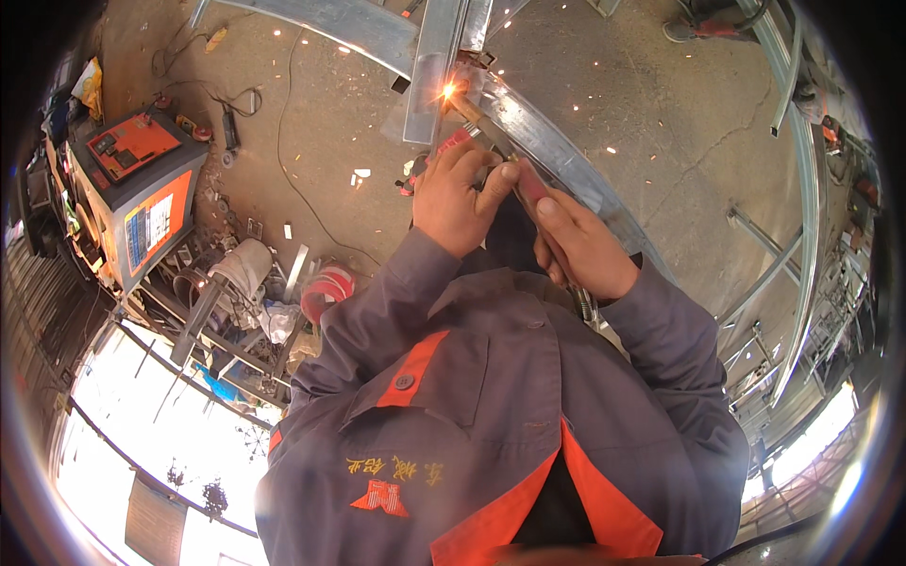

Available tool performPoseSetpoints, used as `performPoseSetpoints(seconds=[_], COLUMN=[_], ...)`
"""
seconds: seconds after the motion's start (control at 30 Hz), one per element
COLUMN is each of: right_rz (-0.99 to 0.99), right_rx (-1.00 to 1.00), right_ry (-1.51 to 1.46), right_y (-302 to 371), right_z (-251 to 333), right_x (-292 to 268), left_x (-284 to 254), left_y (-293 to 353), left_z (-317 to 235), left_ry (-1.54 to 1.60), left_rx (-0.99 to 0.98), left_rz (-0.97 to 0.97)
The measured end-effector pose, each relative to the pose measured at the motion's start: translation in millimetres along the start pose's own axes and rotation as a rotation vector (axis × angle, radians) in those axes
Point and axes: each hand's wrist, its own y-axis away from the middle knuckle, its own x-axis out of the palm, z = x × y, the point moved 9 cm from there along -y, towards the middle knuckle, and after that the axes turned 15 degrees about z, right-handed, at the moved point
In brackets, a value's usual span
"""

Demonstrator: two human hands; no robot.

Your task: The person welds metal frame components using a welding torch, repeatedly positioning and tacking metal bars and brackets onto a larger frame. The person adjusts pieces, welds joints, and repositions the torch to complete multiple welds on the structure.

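I have the right grip [580, 241] wrapped around the red handle of a welding torch [495, 135], its tip glowing against a grey metal tube [434, 71]. The left grip [460, 193] curls beside it; I can't tell whether it holds anything. Light scraps [361, 174] dot the brown-grey floor [679, 104]; left, an orange-and-dark machine [142, 193] stands near a red-and-white bucket [332, 280].
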Motion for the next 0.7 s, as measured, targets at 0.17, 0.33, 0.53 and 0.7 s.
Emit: performPoseSetpoints(seconds=[0.17, 0.33, 0.53, 0.7], right_rz=[-0.01, 0.021, 0.035, 0.032], right_rx=[-0.015, -0.037, -0.093, -0.056], right_ry=[-0.02, -0.018, -0.038, -0.014], right_y=[-1, -4, -4, -6], right_z=[-2, 0, 5, 3], right_x=[-1, -2, 1, -1], left_x=[3, -6, -4, -5], left_y=[0, 0, 2, 0], left_z=[4, -8, -5, -4], left_ry=[0.085, 0.065, 0.094, 0.068], left_rx=[-0.042, -0.014, -0.07, -0.021], left_rz=[0.052, 0.039, 0.072, 0.036])
